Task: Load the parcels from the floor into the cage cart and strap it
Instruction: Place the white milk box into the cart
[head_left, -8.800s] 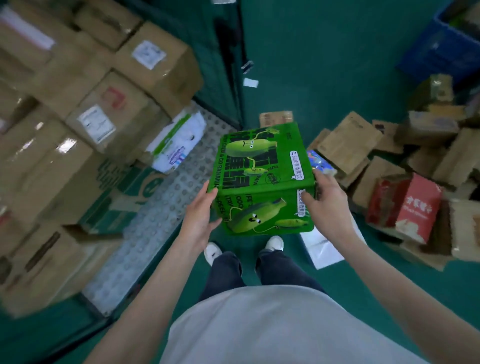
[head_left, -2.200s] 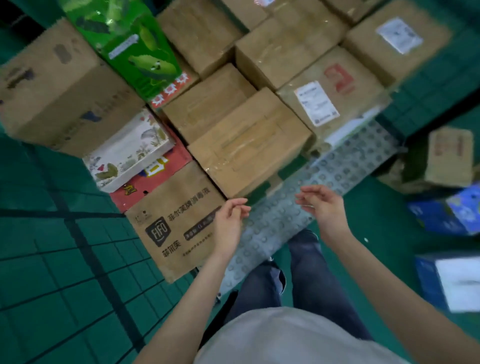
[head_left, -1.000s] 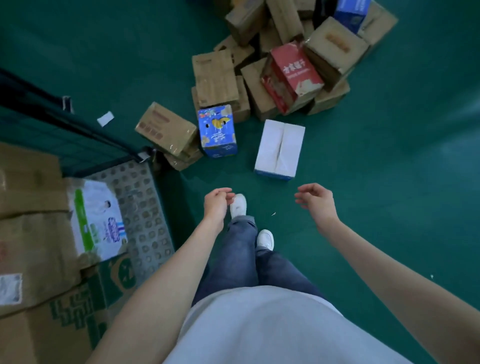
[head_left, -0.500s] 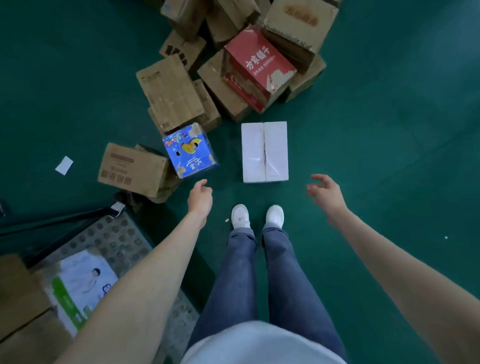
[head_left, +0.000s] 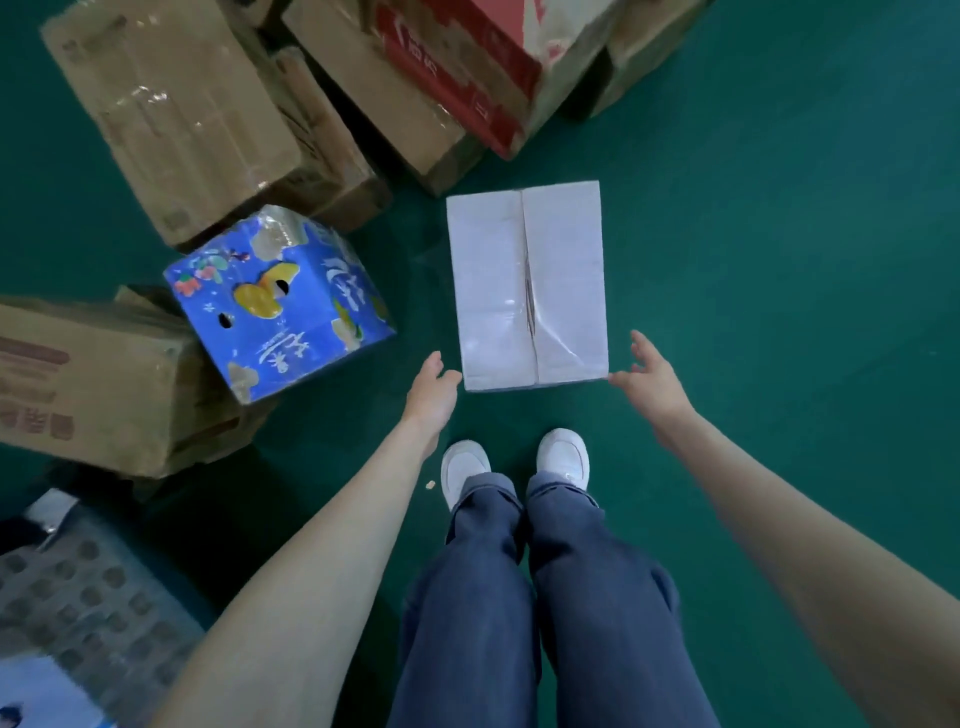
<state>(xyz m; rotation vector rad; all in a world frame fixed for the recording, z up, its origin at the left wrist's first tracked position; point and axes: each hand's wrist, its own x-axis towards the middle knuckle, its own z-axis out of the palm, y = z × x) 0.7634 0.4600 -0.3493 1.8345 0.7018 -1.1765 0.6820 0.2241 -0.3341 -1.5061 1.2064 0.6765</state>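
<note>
A white taped box (head_left: 527, 283) lies flat on the green floor just in front of my feet. My left hand (head_left: 432, 392) reaches down at its near left corner, fingers straight, empty. My right hand (head_left: 648, 376) is spread at its near right corner, also empty; whether either hand touches the box I cannot tell. A blue printed box (head_left: 280, 301) sits tilted to the left of it. The cage cart's studded grey floor (head_left: 78, 618) shows at the lower left.
Brown cartons (head_left: 176, 114) and a red box (head_left: 467, 57) are piled beyond the white box. Another brown carton (head_left: 88, 384) lies at the left by the cart. Bare green floor (head_left: 779, 260) stretches to the right.
I have turned from the cart to the floor pile and leaned down. Both hands have dropped from waist height to the near corners of the white box, which looms larger.
</note>
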